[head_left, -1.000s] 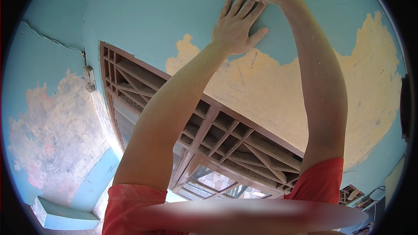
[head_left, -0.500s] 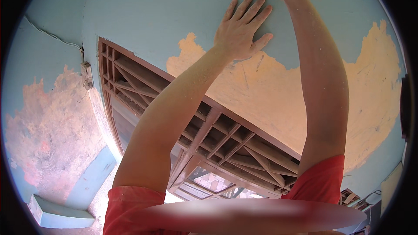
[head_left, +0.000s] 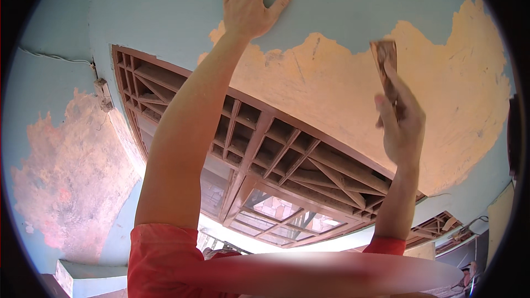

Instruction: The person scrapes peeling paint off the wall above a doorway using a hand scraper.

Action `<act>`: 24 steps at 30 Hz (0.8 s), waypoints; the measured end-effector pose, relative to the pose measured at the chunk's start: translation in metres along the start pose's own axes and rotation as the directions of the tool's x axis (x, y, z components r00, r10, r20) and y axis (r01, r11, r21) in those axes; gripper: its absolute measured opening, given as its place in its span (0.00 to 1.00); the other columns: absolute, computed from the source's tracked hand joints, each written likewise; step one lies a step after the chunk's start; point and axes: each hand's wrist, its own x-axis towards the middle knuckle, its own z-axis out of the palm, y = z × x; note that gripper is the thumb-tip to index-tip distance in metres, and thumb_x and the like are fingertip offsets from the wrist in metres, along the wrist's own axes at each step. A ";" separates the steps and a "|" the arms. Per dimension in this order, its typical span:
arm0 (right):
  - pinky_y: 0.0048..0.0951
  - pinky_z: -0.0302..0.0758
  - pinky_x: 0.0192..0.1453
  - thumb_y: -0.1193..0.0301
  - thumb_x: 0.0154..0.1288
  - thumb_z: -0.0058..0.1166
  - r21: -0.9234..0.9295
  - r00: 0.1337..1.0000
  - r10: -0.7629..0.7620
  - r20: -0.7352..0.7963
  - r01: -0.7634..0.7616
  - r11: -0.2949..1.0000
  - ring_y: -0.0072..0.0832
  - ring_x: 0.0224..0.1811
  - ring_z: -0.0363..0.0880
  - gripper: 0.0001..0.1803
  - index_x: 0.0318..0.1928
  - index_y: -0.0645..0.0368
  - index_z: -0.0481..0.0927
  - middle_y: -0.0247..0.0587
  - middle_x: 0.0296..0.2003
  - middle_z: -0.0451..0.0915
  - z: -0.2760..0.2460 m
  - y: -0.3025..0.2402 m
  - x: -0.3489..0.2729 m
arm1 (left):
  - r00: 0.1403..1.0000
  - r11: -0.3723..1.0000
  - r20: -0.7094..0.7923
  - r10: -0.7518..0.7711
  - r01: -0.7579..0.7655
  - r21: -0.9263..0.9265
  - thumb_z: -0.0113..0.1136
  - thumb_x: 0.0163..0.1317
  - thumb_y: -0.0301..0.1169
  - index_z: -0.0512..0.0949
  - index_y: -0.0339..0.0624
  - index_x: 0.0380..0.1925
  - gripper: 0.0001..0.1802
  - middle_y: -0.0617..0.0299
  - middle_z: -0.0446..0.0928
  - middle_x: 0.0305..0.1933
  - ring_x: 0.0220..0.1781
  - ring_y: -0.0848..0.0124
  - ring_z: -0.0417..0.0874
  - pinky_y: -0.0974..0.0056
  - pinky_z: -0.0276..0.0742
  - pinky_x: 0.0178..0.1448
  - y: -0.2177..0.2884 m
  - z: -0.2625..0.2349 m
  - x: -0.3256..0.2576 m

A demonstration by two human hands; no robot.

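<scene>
My left hand (head_left: 249, 8) lies flat on the blue-green painted wall (head_left: 337, 0), its fingers spread and its thumb out to the right. In my right hand (head_left: 403, 127) is a scraper (head_left: 385, 58) with a worn, brownish flat blade pointing up. The fingers wrap round its handle, which they mostly hide. Its blade is in front of the bare yellowish patch (head_left: 331, 88), where the paint is gone; whether it touches the wall I cannot tell. The ragged paint edge runs between my two hands.
Below the patch a brown wooden lattice frame (head_left: 259, 132) slants across, with glazed panes (head_left: 276, 207) under it. At left, a cable (head_left: 55, 55) runs to a small box (head_left: 103, 94) beside another stripped patch (head_left: 77, 171). A pale ledge (head_left: 91, 278) juts out at lower left.
My right hand has come down from the top of the wall, bringing the scraper into view. My left hand has shifted up and to the left, still flat on the wall.
</scene>
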 end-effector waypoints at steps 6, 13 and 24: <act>0.12 0.59 0.15 0.75 0.78 0.46 0.625 0.744 0.661 0.102 -0.565 0.539 0.12 0.16 0.68 0.31 0.78 0.61 0.60 0.33 0.24 0.76 -0.010 0.073 -0.193 | 0.991 0.990 0.058 -0.124 0.127 -0.058 0.50 0.74 0.58 0.51 0.46 0.82 0.45 0.42 0.44 0.86 0.86 0.41 0.42 0.36 0.32 0.84 0.013 0.014 -0.039; 0.21 0.68 0.19 0.74 0.80 0.46 0.621 0.373 0.877 0.304 -0.775 0.115 0.17 0.14 0.68 0.28 0.77 0.63 0.62 0.39 0.24 0.80 0.015 0.088 -0.315 | 0.995 0.997 0.104 0.005 0.003 -0.082 0.55 0.71 0.58 0.55 0.50 0.80 0.44 0.50 0.48 0.85 0.86 0.46 0.45 0.35 0.36 0.84 0.067 0.007 -0.107; 0.18 0.54 0.06 0.66 0.84 0.39 0.662 0.439 0.790 0.429 -0.747 0.056 0.16 0.09 0.64 0.17 0.60 0.65 0.73 0.42 0.25 0.81 0.032 0.068 -0.302 | 0.762 0.948 0.593 0.260 -0.086 -0.306 0.64 0.65 0.55 0.56 0.50 0.81 0.49 0.54 0.44 0.87 0.87 0.46 0.44 0.38 0.39 0.85 0.097 -0.064 -0.255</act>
